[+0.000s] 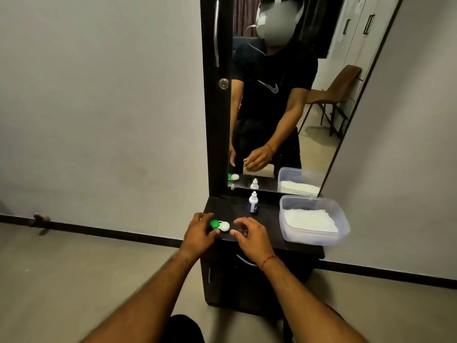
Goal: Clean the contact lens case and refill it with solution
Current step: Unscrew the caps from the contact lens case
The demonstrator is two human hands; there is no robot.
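A contact lens case (220,225) with one green cap and one white cap lies on the dark dresser top (269,233), near its front left corner. My left hand (199,232) rests against the green end of the case, its fingers curled round that side. My right hand (249,233) hovers just right of the white cap with its fingers spread and empty. A small white solution bottle (253,202) with a blue label and its cap on stands upright behind the case, near the mirror.
A clear plastic tub (314,220) holding folded white tissues fills the right side of the top. A tall mirror (284,95) rises behind it. Below the top are a drawer handle (244,260) and the cabinet front, with bare floor to the left.
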